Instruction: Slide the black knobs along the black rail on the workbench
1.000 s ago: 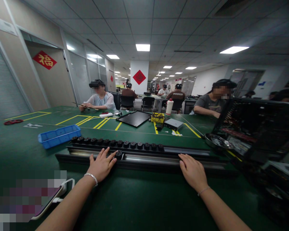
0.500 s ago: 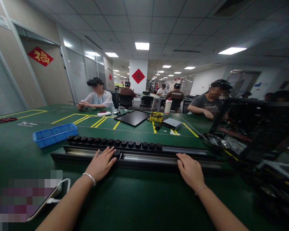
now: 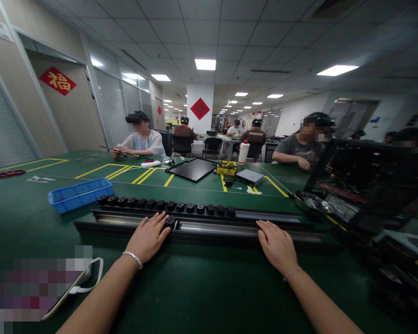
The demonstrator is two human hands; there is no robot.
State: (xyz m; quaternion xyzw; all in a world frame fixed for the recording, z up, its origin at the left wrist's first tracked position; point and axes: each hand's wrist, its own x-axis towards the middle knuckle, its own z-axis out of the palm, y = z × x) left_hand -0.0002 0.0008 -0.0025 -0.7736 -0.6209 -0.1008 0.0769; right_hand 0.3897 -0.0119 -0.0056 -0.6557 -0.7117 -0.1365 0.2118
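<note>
Two long black channel rails lie side by side across the green table. The front rail (image 3: 216,228) has a shiny metal inside, and one black socket-like block (image 3: 170,221) sits in it. Along the rear rail (image 3: 268,217) a row of similar black blocks (image 3: 162,205) fills the left and middle part. My left hand (image 3: 146,239) rests flat on the front rail, fingers outstretched just left of the single block. Farther right, my right hand (image 3: 277,246) lies with extended fingers on the same rail. Neither hand grasps anything visible.
A blue plastic bin (image 3: 80,195) stands behind the rails' left end. Farther back are a black flat panel (image 3: 191,170), a yellow box with cables (image 3: 226,168) and a grey drive (image 3: 249,176). A metal bowl (image 3: 313,202) and dark computer case (image 3: 355,181) stand right. Co-workers sit opposite.
Both hands keep their place on the front rail. The view has shifted very slightly; nothing on the table has visibly moved.
</note>
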